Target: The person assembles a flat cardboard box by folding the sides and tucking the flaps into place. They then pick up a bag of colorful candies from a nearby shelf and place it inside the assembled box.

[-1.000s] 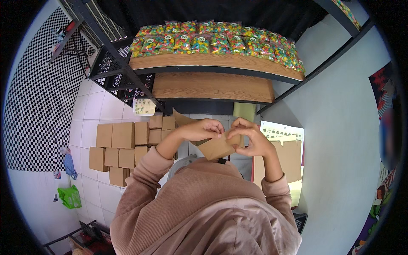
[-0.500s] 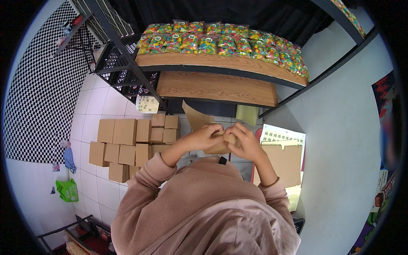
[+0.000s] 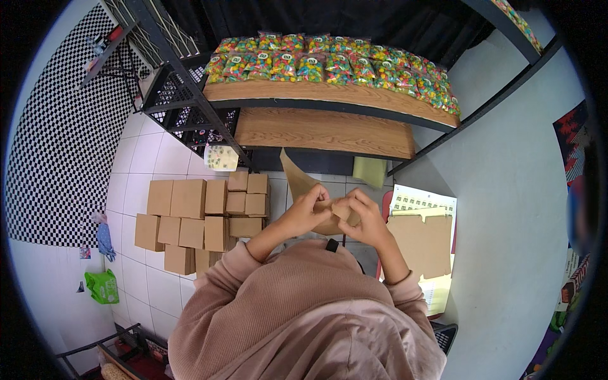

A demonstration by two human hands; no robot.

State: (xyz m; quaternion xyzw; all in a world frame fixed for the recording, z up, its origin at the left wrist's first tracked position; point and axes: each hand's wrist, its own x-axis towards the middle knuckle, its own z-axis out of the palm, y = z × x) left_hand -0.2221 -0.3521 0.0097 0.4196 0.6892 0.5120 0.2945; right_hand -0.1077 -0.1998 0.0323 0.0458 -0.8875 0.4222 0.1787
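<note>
In front of my body I hold a brown cardboard box blank, partly folded, with one long flap standing up on the far left. My left hand is closed on its left side, the fingertips pinching a folded edge. Opposite it, my right hand grips a small folded flap between thumb and fingers. The two hands are close together, and they cover part of the folds. On the right, nearest my right hand, lies a stack of flat cardboard blanks on sheets of printed stickers.
Several folded cardboard boxes are stacked on the tiled floor to my left. Ahead, a wooden shelf bears rows of colourful candy bags, with a lower wooden shelf beneath. Black crates stand at its left, a pale wall at right.
The upright flap of the cardboard has swung a little to the right and looks narrower. Both hands keep their grip, with the fingers shifting slightly along the folds.
</note>
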